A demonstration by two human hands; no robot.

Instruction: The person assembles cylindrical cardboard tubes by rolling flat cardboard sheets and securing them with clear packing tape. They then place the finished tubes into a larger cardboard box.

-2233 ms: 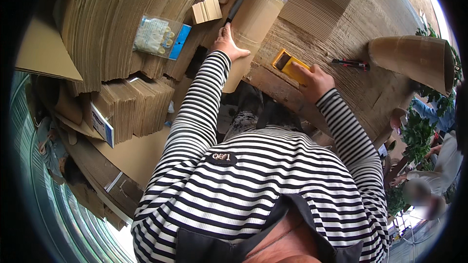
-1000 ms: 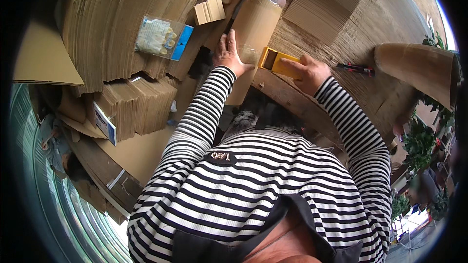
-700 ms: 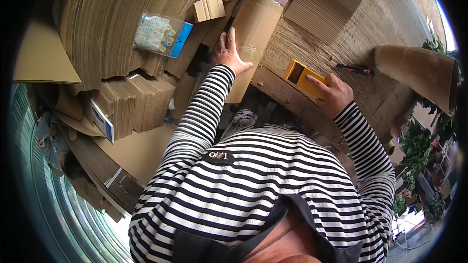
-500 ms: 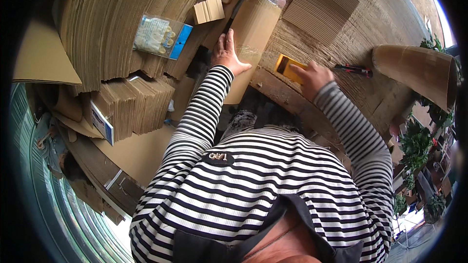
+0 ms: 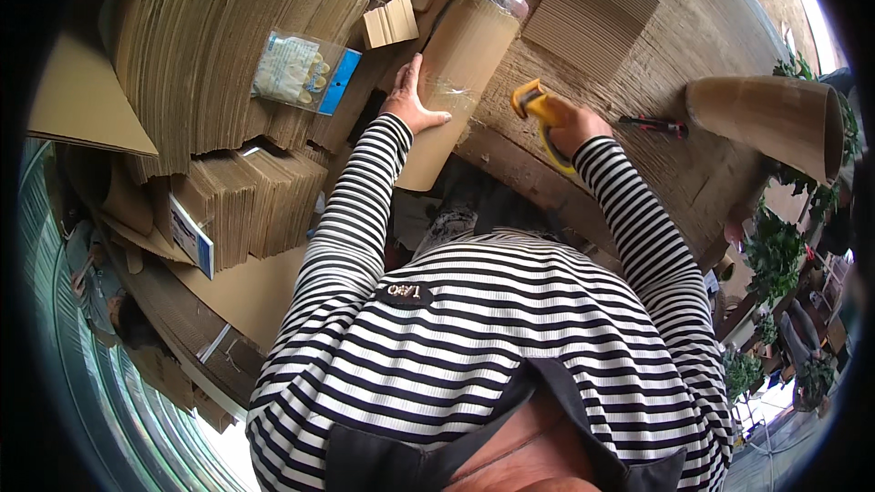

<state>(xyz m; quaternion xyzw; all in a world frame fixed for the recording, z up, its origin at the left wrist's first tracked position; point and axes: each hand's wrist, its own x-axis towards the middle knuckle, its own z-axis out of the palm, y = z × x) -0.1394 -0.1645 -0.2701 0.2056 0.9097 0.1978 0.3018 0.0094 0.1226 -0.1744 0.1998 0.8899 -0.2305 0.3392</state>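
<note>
A brown cardboard roll (image 5: 467, 47) with clear tape around it lies slanted across the wooden bench, its near end over the edge. My left hand (image 5: 415, 107) steadies it, thumb on top and fingers along its left side. To the right of the roll, my right hand (image 5: 576, 128) is closed around a yellow tape dispenser (image 5: 536, 100), held above the bench and apart from the roll. Part of the dispenser is hidden by my fingers. Just right of that hand lies a red-and-black utility knife (image 5: 653, 127).
Dense stacks of flat cardboard (image 5: 164, 64) stand at the left, with a clear blue-edged packet (image 5: 305, 73) on them. Corrugated sheets (image 5: 602, 5) lie at the back of the bench (image 5: 720, 36). Another curved cardboard tube (image 5: 766, 118) rests at the right, beside green leaves (image 5: 775, 260).
My right hand has turned the tape dispenser and drawn it slightly back. The roll has shifted a little left along with my left hand.
</note>
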